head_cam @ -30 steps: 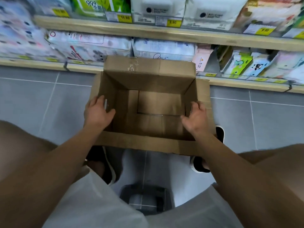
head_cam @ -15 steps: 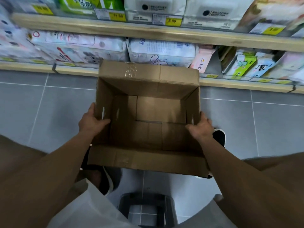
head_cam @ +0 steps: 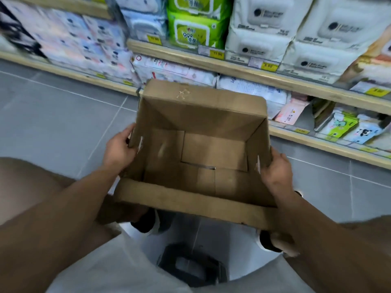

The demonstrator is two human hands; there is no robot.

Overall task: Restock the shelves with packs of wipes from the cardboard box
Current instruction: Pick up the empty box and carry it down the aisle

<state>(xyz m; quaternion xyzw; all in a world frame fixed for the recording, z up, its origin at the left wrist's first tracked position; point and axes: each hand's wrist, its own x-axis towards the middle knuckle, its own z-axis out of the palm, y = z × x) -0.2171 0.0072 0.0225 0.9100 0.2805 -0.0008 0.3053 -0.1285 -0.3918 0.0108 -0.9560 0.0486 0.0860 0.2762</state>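
Note:
An open brown cardboard box [head_cam: 203, 115] hangs in front of me above the floor, and nothing lies inside it. My left hand [head_cam: 119, 148] grips its left wall and my right hand [head_cam: 275, 169] grips its right wall. Behind the box run two wooden shelves [head_cam: 254, 75] packed with wipes: green packs [head_cam: 194, 32], white packs [head_cam: 258, 28] and a white pack with blue print [head_cam: 251, 89] on the lowest shelf. A small pink pack [head_cam: 289, 113] leans at that shelf's front.
Grey tiled floor [head_cam: 53, 115] lies to the left and right of the box. A dark stool [head_cam: 190, 267] stands below me between my legs. Small green and blue packs [head_cam: 347, 127] lean on the lowest shelf at the right. Yellow price tags [head_cam: 268, 66] line the shelf edges.
Both hands have lifted the box off the floor and toward me. My view has risen and tilted, bringing the upper shelf's packs into sight.

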